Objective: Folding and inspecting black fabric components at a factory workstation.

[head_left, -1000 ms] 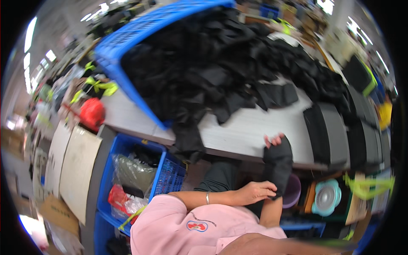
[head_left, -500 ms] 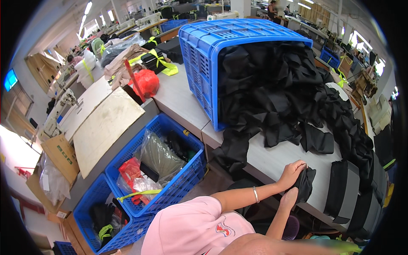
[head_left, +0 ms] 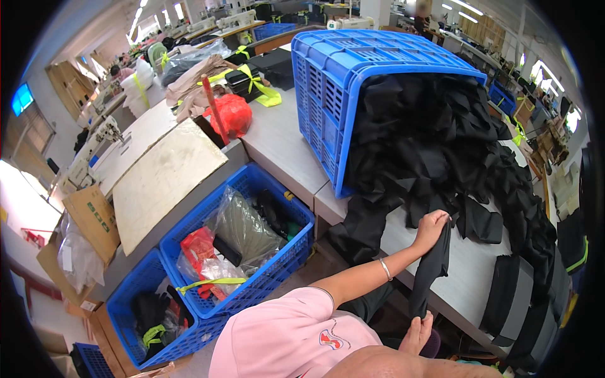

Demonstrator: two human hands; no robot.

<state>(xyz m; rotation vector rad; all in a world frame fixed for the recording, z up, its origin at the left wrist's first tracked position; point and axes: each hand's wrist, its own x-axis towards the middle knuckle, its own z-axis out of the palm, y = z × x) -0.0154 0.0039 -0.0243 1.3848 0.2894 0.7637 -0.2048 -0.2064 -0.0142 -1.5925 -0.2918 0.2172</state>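
My left hand [head_left: 432,225], a thin bracelet on its wrist, grips the top end of a long black fabric piece [head_left: 432,271] at the front edge of the grey table [head_left: 283,148]. My right hand [head_left: 417,332] holds the lower end of that piece below the table edge, so it hangs stretched between both hands. A big blue crate [head_left: 328,82] lies on its side on the table. A heap of black fabric pieces [head_left: 441,145] spills out of it toward my hands.
Stacks of black pieces [head_left: 513,296] sit on the table's right end. Left of the table stand two blue bins [head_left: 296,252] [head_left: 126,302] holding bags and cloth. Beyond them lie a pale board [head_left: 164,176], a red bag [head_left: 232,114] and a cardboard box [head_left: 88,217].
The view has swung left and closer. My left hand has lifted the black piece's top end, my right hand has dropped lower, and the piece now hangs longer between them.
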